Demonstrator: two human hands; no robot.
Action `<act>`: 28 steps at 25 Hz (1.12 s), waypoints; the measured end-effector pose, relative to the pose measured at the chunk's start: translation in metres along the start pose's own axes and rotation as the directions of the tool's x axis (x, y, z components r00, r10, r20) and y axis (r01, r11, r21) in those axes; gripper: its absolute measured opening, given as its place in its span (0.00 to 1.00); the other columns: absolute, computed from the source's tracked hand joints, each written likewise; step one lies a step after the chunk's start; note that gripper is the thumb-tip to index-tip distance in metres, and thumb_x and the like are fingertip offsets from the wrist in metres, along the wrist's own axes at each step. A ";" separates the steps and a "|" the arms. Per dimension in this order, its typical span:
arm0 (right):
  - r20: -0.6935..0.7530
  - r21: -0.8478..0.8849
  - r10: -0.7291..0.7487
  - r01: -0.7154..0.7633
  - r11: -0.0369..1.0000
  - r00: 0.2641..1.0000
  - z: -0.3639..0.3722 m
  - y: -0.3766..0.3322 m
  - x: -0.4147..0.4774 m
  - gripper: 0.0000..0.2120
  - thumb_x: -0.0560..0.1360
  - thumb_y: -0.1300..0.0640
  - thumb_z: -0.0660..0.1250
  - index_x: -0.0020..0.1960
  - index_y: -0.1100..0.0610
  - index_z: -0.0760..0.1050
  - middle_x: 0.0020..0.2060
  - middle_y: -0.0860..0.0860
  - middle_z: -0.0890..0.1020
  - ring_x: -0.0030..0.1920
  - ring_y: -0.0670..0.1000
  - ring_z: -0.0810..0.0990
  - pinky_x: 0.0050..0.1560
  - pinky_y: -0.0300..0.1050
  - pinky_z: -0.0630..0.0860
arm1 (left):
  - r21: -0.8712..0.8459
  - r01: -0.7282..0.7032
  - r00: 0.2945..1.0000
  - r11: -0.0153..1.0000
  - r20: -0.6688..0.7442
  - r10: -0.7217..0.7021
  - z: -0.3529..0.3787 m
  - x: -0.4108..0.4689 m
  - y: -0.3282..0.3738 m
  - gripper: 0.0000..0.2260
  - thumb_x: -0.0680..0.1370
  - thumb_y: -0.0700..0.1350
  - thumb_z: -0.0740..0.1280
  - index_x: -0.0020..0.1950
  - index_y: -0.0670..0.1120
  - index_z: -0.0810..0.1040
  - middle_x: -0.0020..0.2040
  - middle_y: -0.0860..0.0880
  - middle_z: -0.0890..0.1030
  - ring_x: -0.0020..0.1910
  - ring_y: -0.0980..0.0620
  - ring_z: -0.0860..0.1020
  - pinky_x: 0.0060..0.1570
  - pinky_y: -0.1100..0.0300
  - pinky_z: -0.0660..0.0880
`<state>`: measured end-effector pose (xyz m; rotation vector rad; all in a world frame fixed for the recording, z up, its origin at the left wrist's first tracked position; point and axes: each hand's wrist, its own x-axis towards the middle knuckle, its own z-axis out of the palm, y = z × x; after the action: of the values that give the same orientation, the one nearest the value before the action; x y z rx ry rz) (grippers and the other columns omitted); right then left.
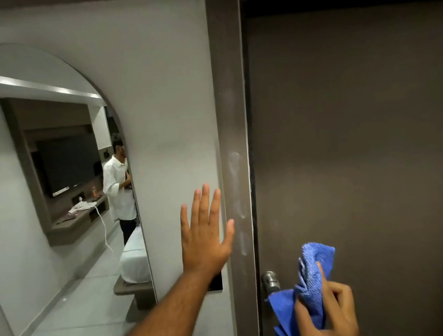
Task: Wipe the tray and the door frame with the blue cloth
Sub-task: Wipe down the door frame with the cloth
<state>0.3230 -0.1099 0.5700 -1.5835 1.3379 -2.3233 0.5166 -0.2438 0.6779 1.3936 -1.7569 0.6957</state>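
A dark brown door frame (229,93) runs vertically up the middle of the view, with pale smears on it around mid-height. My right hand (330,315) grips a bunched blue cloth (313,274) in front of the dark door, just right of the frame and beside the metal door knob (270,280). My left hand (206,230) lies flat with fingers spread on the grey wall, its little finger at the frame's left edge. No tray is in view.
The closed brown door (359,143) fills the right. An arched mirror (58,194) on the grey wall at left reflects a room with a bed, a shelf, a TV and a person in a white shirt. A small black wall plate (216,282) peeks out under my left wrist.
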 end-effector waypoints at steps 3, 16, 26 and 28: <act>0.061 -0.106 -0.099 0.105 0.989 0.993 0.037 -0.022 0.044 0.28 0.72 0.56 0.72 0.72 0.58 0.81 0.50 0.44 0.75 0.45 0.46 0.79 0.53 0.28 0.71 | 0.033 0.000 0.998 0.999 -0.070 0.003 -0.006 0.060 -0.039 0.35 0.86 0.60 0.52 0.90 0.49 0.49 0.90 0.45 0.47 0.89 0.46 0.46 0.86 0.39 0.46; 0.183 -0.032 -0.457 0.470 0.882 0.870 0.189 -0.030 0.175 0.32 0.78 0.62 0.65 0.82 0.59 0.67 0.84 0.56 0.62 0.85 0.58 0.61 0.82 0.56 0.64 | 0.120 -0.071 0.954 0.990 -0.280 0.103 0.050 0.195 -0.073 0.31 0.87 0.53 0.50 0.90 0.51 0.47 0.90 0.46 0.47 0.89 0.44 0.46 0.86 0.43 0.40; 0.286 -0.292 -0.478 0.550 0.782 0.831 0.247 -0.059 0.293 0.37 0.79 0.51 0.63 0.86 0.55 0.58 0.87 0.55 0.54 0.88 0.56 0.48 0.86 0.56 0.52 | 0.144 -0.096 0.944 0.985 -0.302 0.136 0.057 0.199 -0.080 0.34 0.86 0.60 0.53 0.89 0.50 0.49 0.89 0.45 0.48 0.88 0.43 0.47 0.85 0.44 0.37; 0.352 -0.399 -0.453 0.569 0.719 0.819 0.259 -0.070 0.315 0.38 0.81 0.45 0.61 0.87 0.54 0.53 0.87 0.55 0.51 0.88 0.57 0.47 0.86 0.56 0.50 | 0.116 -0.099 0.945 0.988 -0.301 0.130 0.058 0.199 -0.081 0.34 0.86 0.61 0.52 0.90 0.51 0.48 0.90 0.45 0.48 0.88 0.45 0.44 0.85 0.44 0.38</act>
<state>0.3997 -0.3728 0.8803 -2.5989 1.6910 -2.0093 0.5606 -0.4188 0.8080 1.1790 -1.5799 1.0192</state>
